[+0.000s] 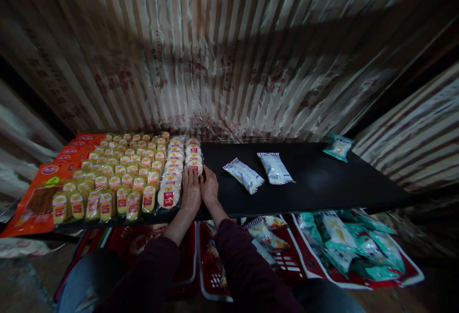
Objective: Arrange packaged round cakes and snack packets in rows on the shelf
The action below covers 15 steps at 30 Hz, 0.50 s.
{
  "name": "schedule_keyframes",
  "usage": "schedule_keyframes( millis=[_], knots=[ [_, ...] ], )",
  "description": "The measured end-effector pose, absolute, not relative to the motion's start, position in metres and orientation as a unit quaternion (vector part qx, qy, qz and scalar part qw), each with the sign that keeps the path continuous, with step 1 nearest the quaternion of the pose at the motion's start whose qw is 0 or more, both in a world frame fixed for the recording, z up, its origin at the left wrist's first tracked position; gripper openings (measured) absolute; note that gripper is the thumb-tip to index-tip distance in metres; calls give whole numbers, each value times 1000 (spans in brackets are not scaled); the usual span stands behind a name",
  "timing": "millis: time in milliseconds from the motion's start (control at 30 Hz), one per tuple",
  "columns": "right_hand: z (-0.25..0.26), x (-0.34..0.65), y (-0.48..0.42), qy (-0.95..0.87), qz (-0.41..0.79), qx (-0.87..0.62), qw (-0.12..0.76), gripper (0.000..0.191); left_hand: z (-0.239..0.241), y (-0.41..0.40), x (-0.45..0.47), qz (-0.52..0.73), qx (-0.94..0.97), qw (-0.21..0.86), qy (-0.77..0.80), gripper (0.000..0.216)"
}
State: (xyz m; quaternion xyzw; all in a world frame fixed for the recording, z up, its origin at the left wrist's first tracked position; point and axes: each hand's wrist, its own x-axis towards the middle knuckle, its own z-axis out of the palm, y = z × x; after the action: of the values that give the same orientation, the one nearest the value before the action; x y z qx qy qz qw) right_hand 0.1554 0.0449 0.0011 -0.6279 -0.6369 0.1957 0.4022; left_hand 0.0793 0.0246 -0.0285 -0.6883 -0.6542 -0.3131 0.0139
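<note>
Round cakes (194,151), short row, just left of frame centre. My left hand (191,191) and right hand (209,186) at its near end; whether gripping, I cannot tell. Step, seemingly: lining up. Next move likely calls for gentle squaring.

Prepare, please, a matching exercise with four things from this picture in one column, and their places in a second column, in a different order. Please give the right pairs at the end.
Things:
1. Orange packets
2. Two white-and-blue packets
3. Single teal packet on the black shelf
4. Left hand and right hand

Places:
A. At the back, towards the right end of the shelf
B. At the near end of the rightmost row of round wrapped snacks
C. At the left end of the shelf
D. Around the middle of the shelf

Right pairs: 1-C, 2-D, 3-A, 4-B
</note>
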Motion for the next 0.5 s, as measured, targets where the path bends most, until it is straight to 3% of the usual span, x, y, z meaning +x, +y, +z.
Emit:
schedule_keyframes(
  millis=[500],
  knots=[
    [1,157,47,-663,197,-620,370,46,-22,22,80,-281,-692,22,-665,45]
  ],
)
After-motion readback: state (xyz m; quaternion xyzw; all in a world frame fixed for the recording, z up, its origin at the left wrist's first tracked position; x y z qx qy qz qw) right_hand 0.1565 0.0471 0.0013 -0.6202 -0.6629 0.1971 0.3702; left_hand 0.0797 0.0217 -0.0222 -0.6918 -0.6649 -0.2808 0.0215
